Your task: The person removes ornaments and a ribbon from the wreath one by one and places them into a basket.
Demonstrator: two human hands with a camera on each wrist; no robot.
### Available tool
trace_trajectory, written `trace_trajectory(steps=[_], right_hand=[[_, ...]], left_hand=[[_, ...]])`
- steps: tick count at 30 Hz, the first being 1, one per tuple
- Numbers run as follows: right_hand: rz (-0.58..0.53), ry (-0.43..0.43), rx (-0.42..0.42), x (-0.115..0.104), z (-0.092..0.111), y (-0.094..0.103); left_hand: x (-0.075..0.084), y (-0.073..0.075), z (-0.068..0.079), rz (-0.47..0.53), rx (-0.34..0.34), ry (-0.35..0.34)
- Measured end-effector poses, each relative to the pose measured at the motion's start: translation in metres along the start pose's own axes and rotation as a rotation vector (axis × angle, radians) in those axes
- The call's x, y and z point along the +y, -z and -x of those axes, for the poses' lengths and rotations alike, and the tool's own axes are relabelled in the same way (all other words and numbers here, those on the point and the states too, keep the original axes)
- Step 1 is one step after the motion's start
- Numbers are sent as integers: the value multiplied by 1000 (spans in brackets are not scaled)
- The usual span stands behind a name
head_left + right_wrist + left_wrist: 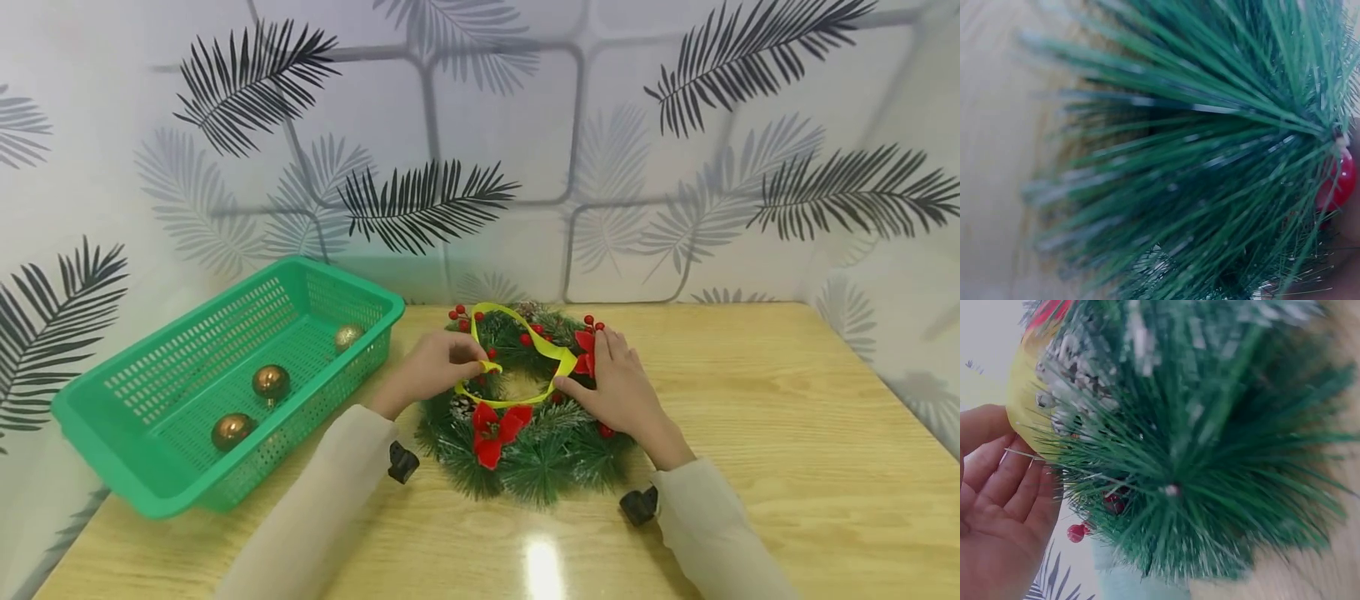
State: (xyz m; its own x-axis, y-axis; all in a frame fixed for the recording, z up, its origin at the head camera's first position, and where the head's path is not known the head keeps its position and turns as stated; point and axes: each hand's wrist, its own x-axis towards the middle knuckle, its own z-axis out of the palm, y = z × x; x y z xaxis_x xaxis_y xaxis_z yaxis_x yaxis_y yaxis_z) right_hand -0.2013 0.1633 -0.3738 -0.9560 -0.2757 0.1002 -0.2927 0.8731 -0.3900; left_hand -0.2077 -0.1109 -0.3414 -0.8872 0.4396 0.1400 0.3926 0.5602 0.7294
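A green pine wreath (pixel 543 475) with red flowers (pixel 489 450), red berries and frosted pine cones (pixel 1079 384) lies on the table. A yellow ribbon (pixel 564 360) loops loosely over its middle. At the wreath's left side my left hand (pixel 431 371) pinches one end of the ribbon between thumb and fingers. My right hand (pixel 626 387) rests on the wreath's right side with fingers extended, its thumb touching the ribbon. In the right wrist view, green needles and a red berry (pixel 1340 181) hide most of that hand.
Left of the wreath stands a green plastic basket (pixel 172 350) holding bronze baubles (pixel 271 382) and a paler gold one (pixel 348 337). The wooden table (pixel 787 433) extends to the right. Behind it hangs a leaf-patterned cloth (pixel 510 125).
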Motion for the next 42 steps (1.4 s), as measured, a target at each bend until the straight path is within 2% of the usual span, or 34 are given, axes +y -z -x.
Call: trace_trajectory(steps=[4,10,13,17,21,30,38,42], right_hand=[[6,1,-3,0,0,1],[12,8,-1,-1,1,2],[7,8,-4,-1,1,3],[10,10,11,-1,1,2],[10,16,17,0,2,-1],[-28,1,4,-1,2,1],[-28,0,3,0,2,0],[-30,-4,1,-1,3,1]], left_hand=[[2,0,10,-52,-52,-48],[1,2,22,-81,-106,-59],[0,2,25,-110,-131,-86],[-1,2,25,-188,-130,-149],[-3,-2,24,-207,-116,-140],[3,-5,16,-148,-7,-75],[2,-1,3,-32,201,40],[6,4,-4,-4,247,103]])
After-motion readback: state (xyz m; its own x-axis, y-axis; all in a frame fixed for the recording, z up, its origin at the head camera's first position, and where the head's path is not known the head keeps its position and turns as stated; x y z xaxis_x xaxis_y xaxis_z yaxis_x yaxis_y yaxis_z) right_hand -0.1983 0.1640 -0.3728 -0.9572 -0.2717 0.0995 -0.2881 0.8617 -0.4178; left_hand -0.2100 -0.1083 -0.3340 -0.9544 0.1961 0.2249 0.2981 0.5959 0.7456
